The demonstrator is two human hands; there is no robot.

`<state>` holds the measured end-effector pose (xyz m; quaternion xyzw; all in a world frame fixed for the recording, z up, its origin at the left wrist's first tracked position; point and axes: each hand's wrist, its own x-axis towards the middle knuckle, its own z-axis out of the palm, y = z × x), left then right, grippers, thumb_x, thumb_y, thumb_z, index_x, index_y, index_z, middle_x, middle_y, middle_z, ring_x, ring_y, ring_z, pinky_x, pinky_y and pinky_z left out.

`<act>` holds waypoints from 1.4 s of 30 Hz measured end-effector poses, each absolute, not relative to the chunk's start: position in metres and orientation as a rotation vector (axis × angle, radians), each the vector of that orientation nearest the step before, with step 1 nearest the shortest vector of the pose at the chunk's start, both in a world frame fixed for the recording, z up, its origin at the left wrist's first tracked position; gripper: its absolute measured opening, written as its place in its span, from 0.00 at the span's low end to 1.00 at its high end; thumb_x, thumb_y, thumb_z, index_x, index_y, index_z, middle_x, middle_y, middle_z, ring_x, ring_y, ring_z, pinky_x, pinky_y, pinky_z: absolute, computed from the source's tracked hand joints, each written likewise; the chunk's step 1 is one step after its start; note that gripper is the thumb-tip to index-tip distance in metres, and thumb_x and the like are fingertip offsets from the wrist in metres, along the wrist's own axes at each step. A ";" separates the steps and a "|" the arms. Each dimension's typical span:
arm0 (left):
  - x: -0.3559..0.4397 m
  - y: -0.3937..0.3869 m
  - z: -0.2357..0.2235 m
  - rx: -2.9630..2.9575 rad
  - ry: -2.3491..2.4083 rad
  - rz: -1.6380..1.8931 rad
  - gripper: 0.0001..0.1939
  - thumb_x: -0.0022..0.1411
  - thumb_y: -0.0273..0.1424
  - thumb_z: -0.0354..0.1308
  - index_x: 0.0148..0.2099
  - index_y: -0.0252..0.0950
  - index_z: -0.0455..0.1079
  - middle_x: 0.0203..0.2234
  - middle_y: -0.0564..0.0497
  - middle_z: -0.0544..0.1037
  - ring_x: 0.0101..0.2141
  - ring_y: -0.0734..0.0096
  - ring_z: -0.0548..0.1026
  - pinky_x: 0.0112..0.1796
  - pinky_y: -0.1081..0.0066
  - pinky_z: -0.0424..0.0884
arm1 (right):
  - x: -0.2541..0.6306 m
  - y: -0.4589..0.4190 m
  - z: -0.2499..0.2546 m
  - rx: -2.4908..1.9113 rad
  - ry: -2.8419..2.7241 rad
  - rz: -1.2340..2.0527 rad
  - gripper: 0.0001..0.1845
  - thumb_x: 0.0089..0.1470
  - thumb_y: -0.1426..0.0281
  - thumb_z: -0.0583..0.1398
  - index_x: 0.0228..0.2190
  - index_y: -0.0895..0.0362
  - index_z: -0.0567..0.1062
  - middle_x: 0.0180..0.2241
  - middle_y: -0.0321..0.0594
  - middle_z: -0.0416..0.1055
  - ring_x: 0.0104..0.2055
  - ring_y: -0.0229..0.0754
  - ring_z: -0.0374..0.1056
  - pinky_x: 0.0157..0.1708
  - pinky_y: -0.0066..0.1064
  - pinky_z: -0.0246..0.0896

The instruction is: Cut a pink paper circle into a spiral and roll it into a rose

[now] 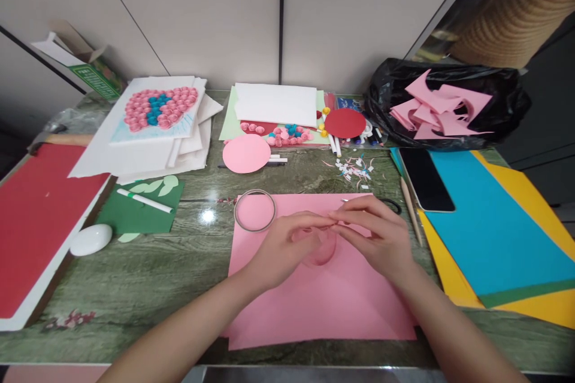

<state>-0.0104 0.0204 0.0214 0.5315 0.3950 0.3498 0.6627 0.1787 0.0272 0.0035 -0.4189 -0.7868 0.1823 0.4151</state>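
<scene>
Above a pink paper sheet (323, 317), a curled pink paper strip (324, 253) hangs in loose loops between my hands. My left hand (287, 245) is closed, its thumb and fingers pinching the strip. The fingertips of my right hand (377, 233) meet those of the left and pinch the strip's end there; the exact grip is partly hidden. A thin round ring (235, 217) lies on the sheet's far left corner, near my left hand. Beyond my right hand, scissors (393, 206) show only in part, mostly covered by the fingers.
A black bag (381, 81) holding pink paper scraps (433, 111) stands at back right. A phone (426, 179) rests on blue paper (498, 239), beside a wooden stick (411, 209). Paper clippings (354, 169) lie behind the sheet. At left are rose-covered artwork (159, 109) and a white oval object (91, 240).
</scene>
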 end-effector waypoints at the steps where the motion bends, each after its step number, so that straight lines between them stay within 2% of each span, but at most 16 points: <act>1: -0.011 0.021 0.021 1.171 0.895 0.789 0.13 0.55 0.23 0.53 0.41 0.38 0.75 0.43 0.49 0.77 0.45 0.65 0.72 0.47 0.66 0.65 | 0.179 0.027 0.002 -1.045 -1.983 0.442 0.16 0.50 0.75 0.62 0.41 0.47 0.77 0.33 0.39 0.72 0.36 0.42 0.68 0.33 0.35 0.66; 7: -0.012 0.024 0.013 0.892 0.736 0.760 0.19 0.49 0.20 0.50 0.41 0.37 0.75 0.44 0.49 0.77 0.48 0.62 0.71 0.50 0.63 0.63 | 0.178 0.023 -0.006 -0.973 -1.998 0.288 0.23 0.50 0.78 0.62 0.45 0.43 0.74 0.37 0.39 0.72 0.36 0.41 0.68 0.33 0.36 0.65; 13: -0.012 0.025 0.013 1.009 0.802 0.805 0.23 0.49 0.20 0.53 0.48 0.38 0.71 0.46 0.48 0.75 0.48 0.63 0.71 0.49 0.64 0.64 | 0.174 0.020 -0.002 -1.032 -1.944 0.300 0.15 0.49 0.76 0.62 0.38 0.46 0.77 0.34 0.39 0.71 0.36 0.43 0.68 0.32 0.36 0.65; 20: -0.012 0.022 0.024 1.340 0.998 0.855 0.20 0.48 0.16 0.52 0.42 0.36 0.72 0.41 0.49 0.77 0.44 0.66 0.72 0.47 0.66 0.66 | 0.175 0.020 0.004 -1.059 -1.926 0.307 0.08 0.47 0.73 0.65 0.31 0.50 0.77 0.33 0.39 0.70 0.35 0.43 0.68 0.33 0.37 0.64; 29: -0.010 0.018 0.020 1.534 0.962 0.887 0.18 0.49 0.16 0.51 0.40 0.35 0.72 0.38 0.49 0.77 0.42 0.68 0.72 0.47 0.67 0.66 | 0.176 0.022 0.004 -1.080 -1.953 0.355 0.05 0.46 0.71 0.66 0.27 0.53 0.73 0.32 0.39 0.68 0.35 0.43 0.66 0.35 0.38 0.62; 42: -0.008 0.016 0.016 1.712 0.923 0.845 0.13 0.53 0.21 0.53 0.41 0.34 0.71 0.38 0.47 0.76 0.41 0.66 0.72 0.46 0.66 0.66 | 0.176 0.027 0.004 -1.116 -2.048 0.401 0.11 0.46 0.68 0.66 0.22 0.54 0.68 0.31 0.38 0.68 0.35 0.42 0.64 0.37 0.37 0.56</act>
